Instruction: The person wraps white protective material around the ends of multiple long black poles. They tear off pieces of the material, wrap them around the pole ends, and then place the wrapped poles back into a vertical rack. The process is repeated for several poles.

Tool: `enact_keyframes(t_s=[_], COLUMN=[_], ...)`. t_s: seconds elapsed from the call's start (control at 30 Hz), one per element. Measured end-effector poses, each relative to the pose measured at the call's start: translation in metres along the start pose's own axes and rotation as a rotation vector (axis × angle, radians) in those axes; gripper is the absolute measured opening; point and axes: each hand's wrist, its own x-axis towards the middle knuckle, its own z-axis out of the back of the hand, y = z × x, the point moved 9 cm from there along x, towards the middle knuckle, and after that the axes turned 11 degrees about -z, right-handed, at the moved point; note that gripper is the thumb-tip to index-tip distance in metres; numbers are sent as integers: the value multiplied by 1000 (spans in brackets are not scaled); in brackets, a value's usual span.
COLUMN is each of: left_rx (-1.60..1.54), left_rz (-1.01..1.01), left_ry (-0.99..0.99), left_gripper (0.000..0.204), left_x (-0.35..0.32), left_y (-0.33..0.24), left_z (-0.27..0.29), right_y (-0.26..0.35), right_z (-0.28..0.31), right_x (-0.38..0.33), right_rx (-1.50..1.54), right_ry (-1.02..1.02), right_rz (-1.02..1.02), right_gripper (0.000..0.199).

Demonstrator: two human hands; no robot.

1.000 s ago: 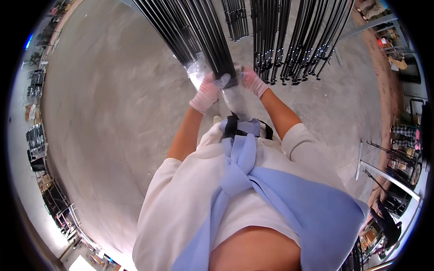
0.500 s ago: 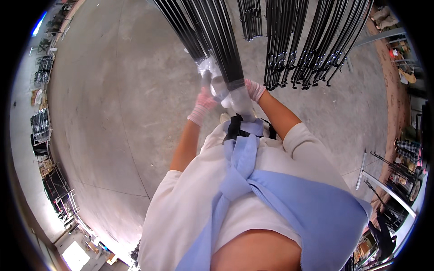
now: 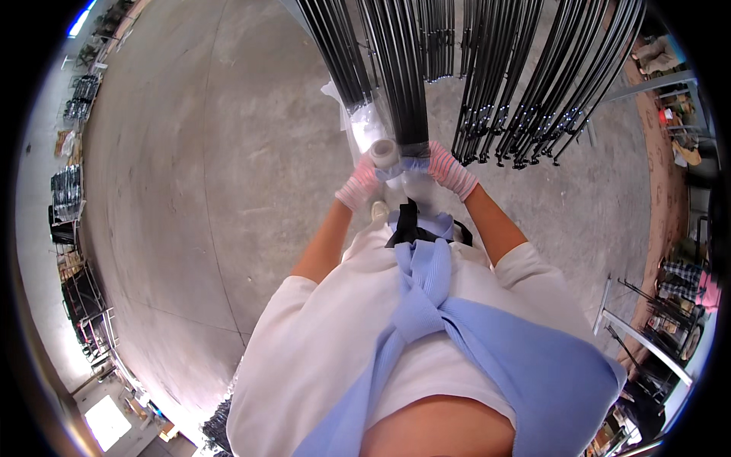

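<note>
My left hand [image 3: 361,183], in a pink-and-white striped glove, is closed on a roll of clear film [image 3: 384,152] whose round end faces up. Beside the roll hangs a bundle of long black rods [image 3: 403,91], its lower end wrapped in clear film. Against the right side of that wrapped end rests my right hand [image 3: 452,172], gloved alike, with fingers curled round it. Left of this bundle, a second bundle of black rods [image 3: 335,57] ends in loose, shiny clear plastic [image 3: 365,123]. The fingertips of both hands are partly hidden.
Several more rows of black rods [image 3: 525,91] hang at the right, their ends at about hand height. Below is a grey concrete floor [image 3: 175,175]. A metal frame [image 3: 647,335] stands at the far right, and loaded racks [image 3: 68,190] line the left wall.
My left hand has moved nearer the bundle and brought the roll up beside its end. My right hand has come further into view at the bundle's right side. The view has shifted slightly.
</note>
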Motion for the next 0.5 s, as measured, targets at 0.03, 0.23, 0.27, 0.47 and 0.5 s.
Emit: enact_keyframes(t_s=[0.03, 0.23, 0.27, 0.47, 0.5], left_rx=[-97, -187, -304, 118, 149], left_rz=[38, 19, 68, 11, -6], left_ry=[85, 265, 201, 150, 161], left_gripper=[47, 51, 51, 47, 47], left_x=[2, -11, -16, -28, -29], left_y=[-10, -50, -40, -55, -61], left_z=[-6, -5, -5, -10, -13], right_y=[1, 12, 6, -13, -10], right_z=[3, -5, -5, 6, 6], right_x=[-3, -4, -3, 4, 3], right_rx=[108, 398, 424, 269, 269], right_ry=[-31, -95, -131, -287, -293], right_rz=[7, -28, -69, -4, -4], right_gripper=[19, 15, 14, 15, 15])
